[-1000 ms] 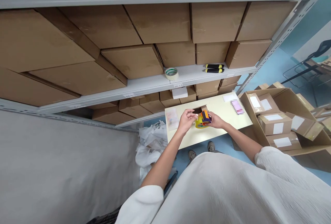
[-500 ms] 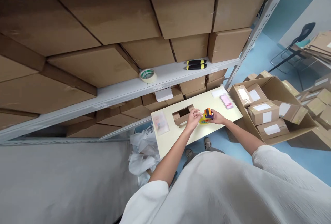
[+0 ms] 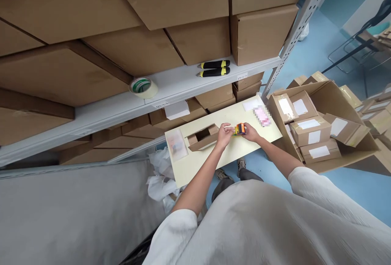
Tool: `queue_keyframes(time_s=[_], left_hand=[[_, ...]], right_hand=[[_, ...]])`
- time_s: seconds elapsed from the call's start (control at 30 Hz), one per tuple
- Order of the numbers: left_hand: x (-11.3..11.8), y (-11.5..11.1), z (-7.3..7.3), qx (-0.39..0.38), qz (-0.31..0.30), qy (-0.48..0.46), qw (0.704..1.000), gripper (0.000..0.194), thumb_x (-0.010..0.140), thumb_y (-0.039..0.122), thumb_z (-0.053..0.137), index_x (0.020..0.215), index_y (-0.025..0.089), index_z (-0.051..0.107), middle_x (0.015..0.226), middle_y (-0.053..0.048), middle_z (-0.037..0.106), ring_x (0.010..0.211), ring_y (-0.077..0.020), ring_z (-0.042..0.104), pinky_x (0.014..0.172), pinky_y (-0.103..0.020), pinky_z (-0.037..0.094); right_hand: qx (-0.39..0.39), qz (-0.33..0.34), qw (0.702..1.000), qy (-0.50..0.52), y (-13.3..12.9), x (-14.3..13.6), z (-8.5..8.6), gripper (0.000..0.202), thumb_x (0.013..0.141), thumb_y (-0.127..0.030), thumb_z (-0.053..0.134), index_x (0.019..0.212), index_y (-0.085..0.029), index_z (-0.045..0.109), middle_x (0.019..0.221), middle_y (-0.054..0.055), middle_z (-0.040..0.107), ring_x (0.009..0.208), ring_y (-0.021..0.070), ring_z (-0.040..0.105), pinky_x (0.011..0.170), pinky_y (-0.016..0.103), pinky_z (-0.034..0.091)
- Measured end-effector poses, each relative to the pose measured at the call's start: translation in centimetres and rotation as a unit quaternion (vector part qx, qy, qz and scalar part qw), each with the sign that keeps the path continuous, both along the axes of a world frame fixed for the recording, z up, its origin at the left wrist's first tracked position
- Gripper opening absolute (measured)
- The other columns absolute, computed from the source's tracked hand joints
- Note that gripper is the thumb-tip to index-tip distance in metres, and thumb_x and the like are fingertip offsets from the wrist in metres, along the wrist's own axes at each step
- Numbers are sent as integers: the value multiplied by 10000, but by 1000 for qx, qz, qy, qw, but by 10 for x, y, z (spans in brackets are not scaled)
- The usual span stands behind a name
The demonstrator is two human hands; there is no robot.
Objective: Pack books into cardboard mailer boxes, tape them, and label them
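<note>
Tape dispenser (image 3: pixel 240 129): right hand (image 3: pixel 251 133) was clamped on it, left hand (image 3: pixel 225 135) beside (grip unclear). Open carton (image 3: pixel 204 144): lay nearer tabletop's (image 3: pixel 185 168) far edge. Shelf label (image 3: pixel 242 76): illegible.

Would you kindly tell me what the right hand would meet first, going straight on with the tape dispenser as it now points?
Most likely the left hand, close beside the tape dispenser; the open box lies beyond, though depth is unclear.

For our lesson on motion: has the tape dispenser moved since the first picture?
Yes. Judged against the table, the tape dispenser has moved right, towards the blurred pink item.
</note>
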State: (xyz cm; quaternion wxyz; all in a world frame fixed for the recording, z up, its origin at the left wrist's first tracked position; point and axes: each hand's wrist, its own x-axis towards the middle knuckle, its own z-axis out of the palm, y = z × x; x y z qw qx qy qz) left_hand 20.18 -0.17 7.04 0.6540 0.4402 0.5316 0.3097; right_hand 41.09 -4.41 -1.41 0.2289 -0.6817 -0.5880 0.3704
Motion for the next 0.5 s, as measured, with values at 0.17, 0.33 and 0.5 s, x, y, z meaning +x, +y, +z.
queue_keyframes(time_s=[0.17, 0.33, 0.5], left_hand=[[4, 0, -9, -11, 3, 5, 1000, 460, 718, 229, 821, 1088, 246, 548, 984, -78, 809, 1013, -261, 782, 983, -468, 579], [4, -1, -14, -15, -2, 0, 1000, 476, 726, 258, 852, 1094, 245, 551, 981, -84, 810, 1032, -260, 782, 1011, -472, 571], [2, -3, -15, -31, -2, -19, 999, 461, 729, 196, 824, 1114, 242, 574, 1016, -76, 824, 1043, -246, 783, 1023, -456, 569]], right_hand=[[8, 14, 1000, -23, 5, 1, -14, 472, 816, -272, 776, 1253, -236, 603, 1225, 70, 680, 1096, 250, 681, 881, 341, 549], [-8, 31, 999, -29, 6, 2, -15, 536, 831, -293, 818, 1314, -218, 600, 1261, 91, 655, 1125, 253, 675, 906, 356, 565], [14, 70, 997, -18, 3, 8, 8, 782, 808, -367, 887, 1484, -240, 515, 1426, 129, 599, 1208, 286, 672, 922, 387, 583]])
